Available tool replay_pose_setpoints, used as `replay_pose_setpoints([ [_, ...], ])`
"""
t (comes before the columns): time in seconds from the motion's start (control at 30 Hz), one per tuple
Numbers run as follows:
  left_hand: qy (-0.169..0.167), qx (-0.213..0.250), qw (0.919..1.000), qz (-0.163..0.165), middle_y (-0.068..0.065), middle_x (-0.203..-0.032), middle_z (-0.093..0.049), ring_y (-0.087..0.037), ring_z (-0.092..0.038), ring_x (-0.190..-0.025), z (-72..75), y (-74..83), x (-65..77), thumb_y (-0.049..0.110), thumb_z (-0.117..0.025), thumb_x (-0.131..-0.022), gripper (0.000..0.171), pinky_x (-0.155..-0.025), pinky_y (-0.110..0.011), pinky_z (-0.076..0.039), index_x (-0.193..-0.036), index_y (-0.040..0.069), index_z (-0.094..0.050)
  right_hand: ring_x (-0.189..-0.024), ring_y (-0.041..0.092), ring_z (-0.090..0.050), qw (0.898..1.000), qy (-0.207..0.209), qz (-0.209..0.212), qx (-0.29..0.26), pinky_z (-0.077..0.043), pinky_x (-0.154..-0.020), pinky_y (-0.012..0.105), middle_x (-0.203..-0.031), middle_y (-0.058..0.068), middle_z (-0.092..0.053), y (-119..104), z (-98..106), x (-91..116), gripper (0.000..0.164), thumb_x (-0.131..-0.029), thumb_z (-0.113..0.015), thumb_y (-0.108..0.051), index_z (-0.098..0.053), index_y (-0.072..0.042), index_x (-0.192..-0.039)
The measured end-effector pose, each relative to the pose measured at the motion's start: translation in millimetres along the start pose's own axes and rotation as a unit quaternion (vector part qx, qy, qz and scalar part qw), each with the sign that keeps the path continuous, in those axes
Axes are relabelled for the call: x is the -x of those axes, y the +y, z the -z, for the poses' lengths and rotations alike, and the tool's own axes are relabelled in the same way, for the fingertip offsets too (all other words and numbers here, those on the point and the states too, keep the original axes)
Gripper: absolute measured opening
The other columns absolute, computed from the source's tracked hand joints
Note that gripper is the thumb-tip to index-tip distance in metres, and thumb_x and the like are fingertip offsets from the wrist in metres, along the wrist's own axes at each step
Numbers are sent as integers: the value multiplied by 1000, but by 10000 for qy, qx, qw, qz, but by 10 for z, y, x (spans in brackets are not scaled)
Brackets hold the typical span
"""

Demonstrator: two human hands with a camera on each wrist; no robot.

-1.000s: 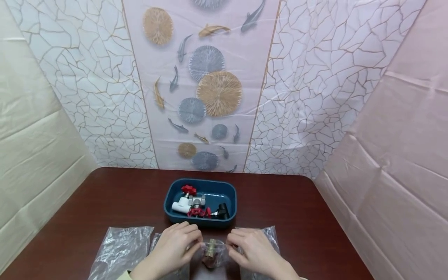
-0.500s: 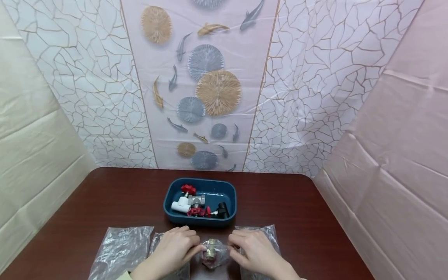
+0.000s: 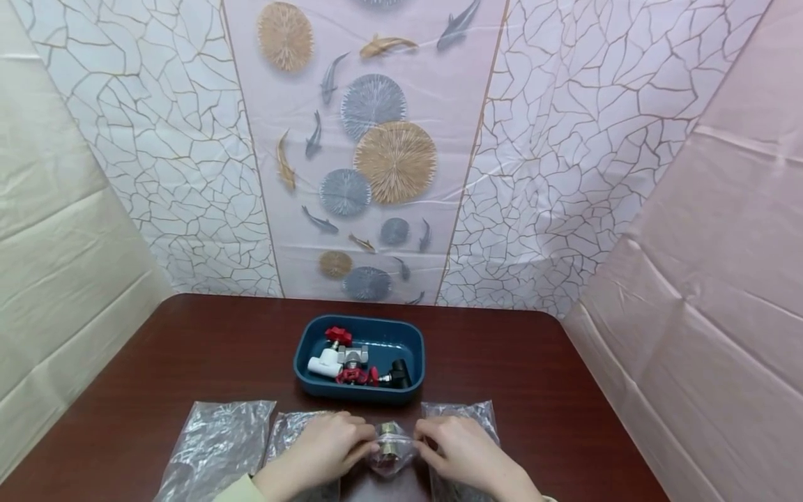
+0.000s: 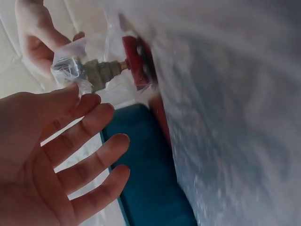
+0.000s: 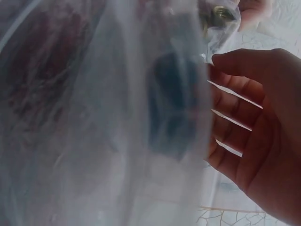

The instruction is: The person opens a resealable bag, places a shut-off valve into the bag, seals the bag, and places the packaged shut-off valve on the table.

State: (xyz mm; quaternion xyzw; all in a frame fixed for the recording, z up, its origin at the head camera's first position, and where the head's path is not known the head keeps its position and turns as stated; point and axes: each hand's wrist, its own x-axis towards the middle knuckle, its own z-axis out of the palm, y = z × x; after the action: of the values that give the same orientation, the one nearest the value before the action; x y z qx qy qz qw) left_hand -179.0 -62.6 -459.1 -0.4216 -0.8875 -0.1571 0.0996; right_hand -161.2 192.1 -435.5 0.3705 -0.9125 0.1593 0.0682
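A brass valve sits inside a small clear plastic bag near the table's front. In the left wrist view its red handwheel shows through the film. My left hand pinches the bag's left edge between thumb and index finger, its other fingers spread apart. On the opposite side, my right hand pinches the right edge with thumb and fingertips. The valve hangs or rests between the hands; whether it touches the table cannot be told. Blurred film covers much of the right wrist view, where a brass end shows.
Just beyond the hands stands a blue tray holding a white valve, a metal valve and a black valve. Flat clear bags lie at left, beneath the left forearm and beneath the right hand.
Both hands and the bagged valve have shifted slightly to the right. The valve has turned a little within the bag, and the film is gathered closer round it. The tray is unchanged.
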Motion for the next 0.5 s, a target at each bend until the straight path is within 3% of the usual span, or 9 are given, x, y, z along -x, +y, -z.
replay_pose_setpoints([
  [0.27, 1, 61, 9999, 143, 19, -72, -50, -3, -50, -62, -9, 8, -35, 42, -57, -89, 17, -50, -25, -39, -77, 30, -57, -55, -4, -42, 9994, -49, -350, 20, -36, -47, 19, -66, -23, -45, 22, 25, 80, 8, -88, -62, -28, -59, -29, -81],
  [0.4, 55, 253, 9988, 411, 22, -71, -48, 0, -47, -61, 130, -32, -17, 47, -55, -89, 20, -51, -24, -39, -76, 32, -55, -54, -4, -42, 9972, -200, -665, -287, -37, -47, 19, -67, -22, -48, 20, 131, 118, 5, -91, -60, -27, -61, -28, -86],
  [0.5, 248, 176, 9972, 682, 24, -73, -50, 3, -47, -63, 320, -74, 17, 53, -51, -89, 23, -52, -23, -41, -80, 33, -58, -59, -5, -47, 9966, 149, -770, -236, -39, -49, 19, -74, -23, -51, -12, 257, 147, 4, -91, -60, -28, -63, -28, -92],
])
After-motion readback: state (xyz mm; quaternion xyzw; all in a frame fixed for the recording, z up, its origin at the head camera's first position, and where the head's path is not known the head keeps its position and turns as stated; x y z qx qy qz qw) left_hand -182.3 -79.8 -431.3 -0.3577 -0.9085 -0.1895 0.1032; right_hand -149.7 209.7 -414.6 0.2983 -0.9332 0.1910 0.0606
